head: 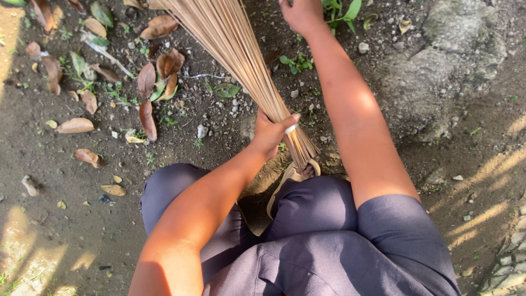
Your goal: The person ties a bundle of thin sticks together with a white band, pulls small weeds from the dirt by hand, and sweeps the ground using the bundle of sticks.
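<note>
Dry brown fallen leaves (147,82) are scattered over the bare dark soil (66,219) well to the left of the left hand, mixed with a few green leaves and small pale stones. None are gathered into a pile; that patch reads as unswept as far as can be seen.

The left hand (271,131) is closed around the bound end of the broom of thin tan stiff sticks (235,49), thumb laid across the bundle just above a white tie band (291,129). The bundle fans up and away from that hand toward the top edge, over the leaf patch; its tips are cut off by the frame. The bound butt end sits just below the hand, near a tan sandal (290,178) and dark grey shorts (329,241).

The right hand (301,13) is held up and to the right of the left hand, at the top edge beside the sticks. It is partly cropped, so how far it is open cannot be told, nor whether the sticks are touched.

Right of that arm: grey rough rock (438,71), few leaves on the ground. Judged state: sweeping barely started, most debris is left.
</note>
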